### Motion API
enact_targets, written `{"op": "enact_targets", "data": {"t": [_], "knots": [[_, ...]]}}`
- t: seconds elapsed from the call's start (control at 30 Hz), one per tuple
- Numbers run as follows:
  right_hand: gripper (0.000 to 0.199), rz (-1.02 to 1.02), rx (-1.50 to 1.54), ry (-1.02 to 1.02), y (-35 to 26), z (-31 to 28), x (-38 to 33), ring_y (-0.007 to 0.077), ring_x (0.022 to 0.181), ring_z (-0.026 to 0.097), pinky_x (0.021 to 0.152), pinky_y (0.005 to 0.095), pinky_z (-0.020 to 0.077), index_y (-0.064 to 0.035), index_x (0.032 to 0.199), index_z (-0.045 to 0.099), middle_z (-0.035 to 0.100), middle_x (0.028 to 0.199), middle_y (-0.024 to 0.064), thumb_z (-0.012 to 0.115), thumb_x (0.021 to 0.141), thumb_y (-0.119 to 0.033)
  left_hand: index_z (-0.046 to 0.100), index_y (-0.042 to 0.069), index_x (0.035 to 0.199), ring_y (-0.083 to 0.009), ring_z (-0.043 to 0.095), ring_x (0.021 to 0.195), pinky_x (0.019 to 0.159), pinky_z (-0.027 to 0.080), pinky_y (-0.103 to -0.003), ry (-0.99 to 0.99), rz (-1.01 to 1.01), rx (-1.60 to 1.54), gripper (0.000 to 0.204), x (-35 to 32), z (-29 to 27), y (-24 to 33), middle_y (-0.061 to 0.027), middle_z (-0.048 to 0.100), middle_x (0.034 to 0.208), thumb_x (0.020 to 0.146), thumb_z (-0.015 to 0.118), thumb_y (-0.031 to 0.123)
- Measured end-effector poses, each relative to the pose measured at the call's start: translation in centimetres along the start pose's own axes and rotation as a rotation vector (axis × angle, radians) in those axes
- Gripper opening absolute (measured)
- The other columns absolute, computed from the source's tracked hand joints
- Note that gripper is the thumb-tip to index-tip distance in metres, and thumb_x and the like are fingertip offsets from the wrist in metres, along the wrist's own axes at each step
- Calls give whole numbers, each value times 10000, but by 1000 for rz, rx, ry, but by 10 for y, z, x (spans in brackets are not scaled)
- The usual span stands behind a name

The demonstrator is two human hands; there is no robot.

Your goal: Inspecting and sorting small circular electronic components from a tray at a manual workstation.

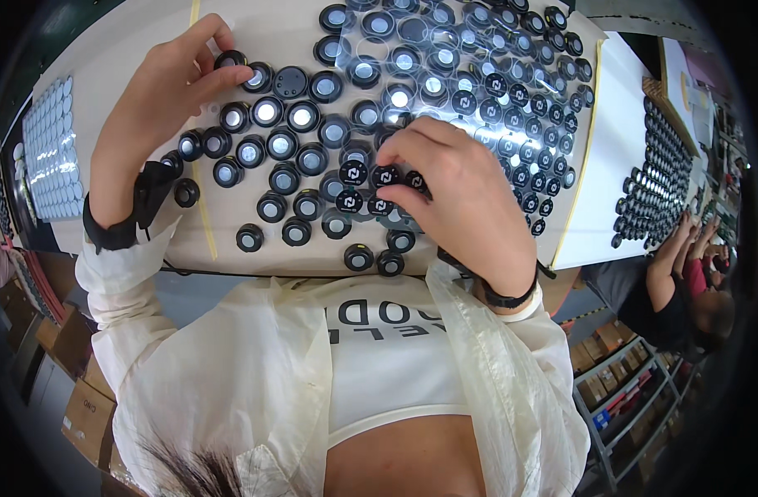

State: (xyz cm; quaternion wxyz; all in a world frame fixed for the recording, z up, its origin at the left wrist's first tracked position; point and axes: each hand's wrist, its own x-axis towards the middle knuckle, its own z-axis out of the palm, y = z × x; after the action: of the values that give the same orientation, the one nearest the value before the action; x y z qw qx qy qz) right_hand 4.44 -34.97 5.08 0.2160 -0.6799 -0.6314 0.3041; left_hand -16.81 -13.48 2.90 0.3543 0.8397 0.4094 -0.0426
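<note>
Many black round caps with pale grey centres (281, 143) lie spread over the table in front of me. My left hand (170, 87) is at the far left of them, thumb and fingers curled around one black cap (230, 60); the thumb tip is beside a neighbouring cap (259, 77). Over the caps on the right lies a clear plastic sheet (377, 56) bearing black discs with a white mark (512, 118). My right hand (462, 178) is at its near left part, where thumb and forefinger pinch one such disc (385, 176). Its other fingers are partly hidden.
A sheet of pale round pieces (51, 149) lies at the far left. Yellow tape lines (203, 211) cross the table. On the right, a white table (604, 166) carries more black caps (656, 186), with people's hands (695, 236) beside it. Cardboard boxes (89, 418) stand below on the left.
</note>
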Motion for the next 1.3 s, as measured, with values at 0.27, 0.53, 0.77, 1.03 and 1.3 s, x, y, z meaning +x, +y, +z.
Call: {"op": "enact_targets", "data": {"t": [0.27, 0.53, 0.77, 1.03, 1.3], "knots": [[257, 93, -18, 12, 1, 9, -3, 278, 763, 665, 680, 356, 524, -10, 886, 653, 644, 814, 104, 811, 686, -43, 581, 107, 981, -10, 511, 579, 459, 420, -179, -85, 22, -182, 218, 14, -10, -29, 49, 551, 736, 872, 758, 174], [246, 88, -62, 15, 2, 0, 6, 260, 769, 662, 687, 347, 526, 4, 896, 649, 647, 829, 115, 790, 694, -11, 642, 38, 1125, -79, 576, 730, 601, 478, -210, 213, 343, -60, 277, -11, 2, 22, -9, 606, 831, 864, 723, 81], [146, 109, 11, 54, 8, -3, 10, 322, 783, 657, 703, 407, 523, -23, 822, 672, 674, 853, 126, 775, 720, -46, 600, 64, 1209, -323, 572, 1184, 1038, 471, -378, 145, 942, 187, 411, 19, 52, 68, -94, 605, 1298, 818, 722, 105], [99, 79, -43, -50, 15, -7, 22, 280, 709, 665, 651, 372, 526, -23, 793, 679, 674, 747, 115, 757, 733, -35, 576, 72, 1225, -284, 527, 1286, 1059, 466, -411, 67, 852, 151, 405, 28, 70, 58, -47, 555, 1404, 834, 669, 19], [73, 32, -35, -46, -21, -33, -4, 238, 717, 657, 650, 335, 517, -2, 782, 679, 671, 780, 106, 741, 748, 17, 572, 57, 1241, -300, 547, 1259, 1033, 477, -414, 68, 871, 98, 426, 33, 72, 53, -66, 557, 1401, 831, 662, -18]]}}
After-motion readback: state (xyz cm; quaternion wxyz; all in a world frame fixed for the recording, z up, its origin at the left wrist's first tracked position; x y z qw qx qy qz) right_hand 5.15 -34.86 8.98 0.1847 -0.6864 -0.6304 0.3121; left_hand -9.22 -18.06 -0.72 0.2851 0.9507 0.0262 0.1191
